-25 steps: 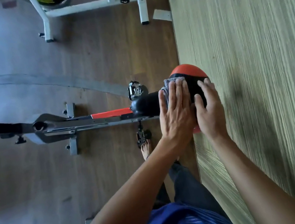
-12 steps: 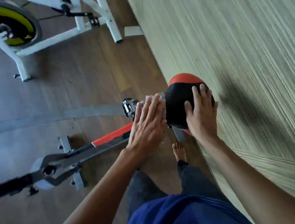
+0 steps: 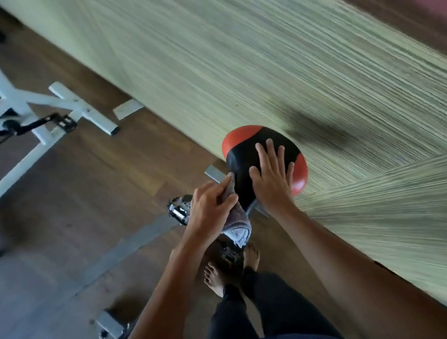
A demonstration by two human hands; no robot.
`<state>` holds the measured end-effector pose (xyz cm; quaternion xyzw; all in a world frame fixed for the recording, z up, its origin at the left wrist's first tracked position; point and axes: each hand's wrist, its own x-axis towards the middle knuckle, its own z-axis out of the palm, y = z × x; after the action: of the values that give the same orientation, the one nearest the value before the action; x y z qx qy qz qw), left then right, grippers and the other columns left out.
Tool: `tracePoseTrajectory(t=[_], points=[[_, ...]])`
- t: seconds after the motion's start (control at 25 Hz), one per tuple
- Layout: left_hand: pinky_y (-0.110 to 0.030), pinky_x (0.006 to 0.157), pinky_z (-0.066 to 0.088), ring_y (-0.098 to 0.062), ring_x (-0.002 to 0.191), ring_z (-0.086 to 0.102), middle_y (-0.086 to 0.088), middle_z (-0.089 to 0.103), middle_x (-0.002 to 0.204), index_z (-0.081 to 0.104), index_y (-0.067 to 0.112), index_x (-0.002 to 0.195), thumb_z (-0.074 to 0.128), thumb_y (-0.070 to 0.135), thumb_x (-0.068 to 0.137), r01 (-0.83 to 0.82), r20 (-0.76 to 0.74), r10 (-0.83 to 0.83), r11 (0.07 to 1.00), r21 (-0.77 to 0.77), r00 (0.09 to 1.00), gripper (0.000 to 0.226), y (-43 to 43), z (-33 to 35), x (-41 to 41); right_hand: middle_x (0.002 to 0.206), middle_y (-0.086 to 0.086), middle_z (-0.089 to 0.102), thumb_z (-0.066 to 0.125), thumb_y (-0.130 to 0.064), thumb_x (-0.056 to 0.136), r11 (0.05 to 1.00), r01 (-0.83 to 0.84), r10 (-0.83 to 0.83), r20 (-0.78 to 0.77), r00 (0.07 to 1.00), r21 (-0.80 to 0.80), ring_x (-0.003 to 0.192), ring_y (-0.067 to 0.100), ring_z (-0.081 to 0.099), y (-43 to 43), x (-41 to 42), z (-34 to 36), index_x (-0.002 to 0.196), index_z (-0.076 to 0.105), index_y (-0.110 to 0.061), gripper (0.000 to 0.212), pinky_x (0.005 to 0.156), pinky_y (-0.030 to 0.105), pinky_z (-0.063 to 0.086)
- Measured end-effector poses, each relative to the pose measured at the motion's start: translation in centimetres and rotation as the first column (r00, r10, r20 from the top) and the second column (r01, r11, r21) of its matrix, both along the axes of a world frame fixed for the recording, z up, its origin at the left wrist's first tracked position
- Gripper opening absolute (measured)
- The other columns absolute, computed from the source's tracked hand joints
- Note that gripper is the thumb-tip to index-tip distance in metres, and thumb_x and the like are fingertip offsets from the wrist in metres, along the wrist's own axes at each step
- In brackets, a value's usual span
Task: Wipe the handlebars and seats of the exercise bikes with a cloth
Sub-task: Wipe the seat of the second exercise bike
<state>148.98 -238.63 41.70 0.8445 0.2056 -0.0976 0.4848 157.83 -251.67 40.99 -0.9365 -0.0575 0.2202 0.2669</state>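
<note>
The black and red bike seat (image 3: 243,155) stands in the middle of the head view, close to a pale green wall. My right hand (image 3: 272,176) lies flat on top of the seat with straight, spread fingers. My left hand (image 3: 210,211) grips a grey cloth (image 3: 238,228) and holds it against the seat's left side near the nose. A fold of the cloth hangs below the hand. The bike's frame and handlebars are mostly hidden behind my arms.
A white exercise bike (image 3: 12,110) stands at the upper left on the wooden floor, its black pedal (image 3: 66,122) toward me. A metal pedal (image 3: 178,210) of the near bike shows left of my left hand. My bare feet (image 3: 216,278) stand below the seat. The wall (image 3: 317,73) fills the right.
My left hand slid off the seat's top toward its nose and side and now bunches the cloth. My right hand stayed on the seat. The view swung right toward the wall.
</note>
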Motion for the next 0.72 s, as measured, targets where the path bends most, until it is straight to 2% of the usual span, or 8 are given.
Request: tracePoseTrajectory(t=[0.04, 0.12, 0.24, 0.32, 0.48, 0.56, 0.64, 0.72], points=[[-0.039, 0.103, 0.043, -0.015, 0.113, 0.058, -0.003, 0.064, 0.126, 0.046, 0.027, 0.146, 0.054, 0.031, 0.094, 0.006, -0.040, -0.008, 0.998, -0.063, 0.999, 0.053, -0.2, 0.1, 0.0, 0.166, -0.008, -0.011, 0.029, -0.031, 0.104, 1.000, 0.000, 0.000, 0.001, 1.000, -0.002, 0.151, 0.015, -0.019, 0.1, 0.0, -0.1, 0.159, 0.004, -0.030, 0.061, 0.120, 0.045, -0.015], [-0.038, 0.120, 0.025, -0.010, 0.142, 0.033, 0.003, 0.036, 0.157, 0.026, 0.028, 0.155, 0.047, 0.029, 0.101, 0.063, -0.077, -0.072, 0.991, -0.119, 0.994, 0.058, -1.1, 0.3, -0.4, 0.166, -0.007, -0.012, 0.028, -0.034, 0.106, 1.000, -0.016, 0.017, 0.035, 0.999, -0.024, 0.151, 0.016, -0.018, 0.0, -0.2, -0.6, 0.159, 0.002, -0.030, 0.059, 0.120, 0.046, -0.014], [-0.019, 0.117, 0.000, 0.005, 0.144, 0.003, 0.014, 0.008, 0.162, 0.009, 0.023, 0.158, 0.037, 0.034, 0.106, 0.160, -0.045, -0.163, 0.985, -0.068, 0.986, 0.060, -1.9, 0.3, -0.1, 0.166, -0.007, -0.010, 0.029, -0.037, 0.106, 1.000, 0.012, -0.009, 0.095, 0.995, -0.026, 0.152, 0.015, -0.017, 0.0, -0.5, -1.3, 0.159, 0.004, -0.030, 0.059, 0.119, 0.044, -0.015], [-0.018, 0.117, 0.000, 0.003, 0.146, 0.001, 0.010, 0.006, 0.164, 0.010, 0.022, 0.158, 0.036, 0.033, 0.106, 0.166, -0.043, -0.173, 0.978, -0.127, 0.984, 0.059, -1.2, -0.4, 1.2, 0.166, -0.010, -0.009, 0.030, -0.037, 0.106, 0.999, 0.053, -0.054, 0.105, 0.993, 0.005, 0.152, 0.013, -0.016, 0.4, -0.7, -1.5, 0.159, 0.006, -0.032, 0.058, 0.119, 0.042, -0.015], [-0.032, 0.125, 0.010, -0.001, 0.150, 0.009, 0.014, 0.013, 0.162, 0.019, 0.025, 0.156, 0.047, 0.043, 0.099, 0.108, 0.005, -0.113, 0.935, -0.338, 0.994, 0.066, 0.1, -2.0, 1.4, 0.166, -0.011, -0.005, 0.030, -0.036, 0.106, 0.995, 0.103, -0.104, 0.135, 0.985, 0.014, 0.152, 0.011, -0.015, 0.7, -0.9, -1.4, 0.158, 0.009, -0.035, 0.056, 0.121, 0.041, -0.014], [-0.031, 0.124, 0.013, 0.003, 0.149, 0.009, 0.018, 0.011, 0.162, 0.016, 0.027, 0.157, 0.050, 0.045, 0.097, 0.148, 0.048, -0.141, 0.928, -0.342, 0.989, 0.071, 0.0, -2.5, 0.4, 0.166, -0.013, -0.005, 0.032, -0.036, 0.106, 0.994, 0.108, -0.110, 0.141, 0.984, 0.023, 0.152, 0.010, -0.015, 0.7, -1.1, -1.4, 0.158, 0.009, -0.036, 0.057, 0.121, 0.040, -0.015], [-0.024, 0.123, 0.011, 0.003, 0.149, 0.005, 0.015, 0.006, 0.164, 0.010, 0.025, 0.158, 0.048, 0.037, 0.102, 0.182, 0.063, -0.170, 0.938, -0.295, 0.983, 0.069, -0.1, -2.4, 1.1, 0.166, -0.013, -0.006, 0.031, -0.035, 0.106, 0.993, 0.114, -0.117, 0.131, 0.984, 0.031, 0.151, 0.009, -0.016, 0.8, -1.0, -1.4, 0.157, 0.008, -0.037, 0.056, 0.121, 0.040, -0.015], [-0.002, 0.113, 0.004, 0.006, 0.145, -0.005, 0.011, -0.003, 0.164, 0.002, 0.021, 0.158, 0.043, 0.028, 0.105, 0.214, 0.047, -0.209, 0.936, -0.281, 0.977, 0.067, -0.1, -2.0, 3.1, 0.166, -0.013, -0.008, 0.028, -0.035, 0.106, 0.992, 0.121, -0.125, 0.131, 0.983, 0.035, 0.150, 0.008, -0.019, 0.9, -0.9, -1.7, 0.157, 0.005, -0.038, 0.056, 0.121, 0.040, -0.016]])
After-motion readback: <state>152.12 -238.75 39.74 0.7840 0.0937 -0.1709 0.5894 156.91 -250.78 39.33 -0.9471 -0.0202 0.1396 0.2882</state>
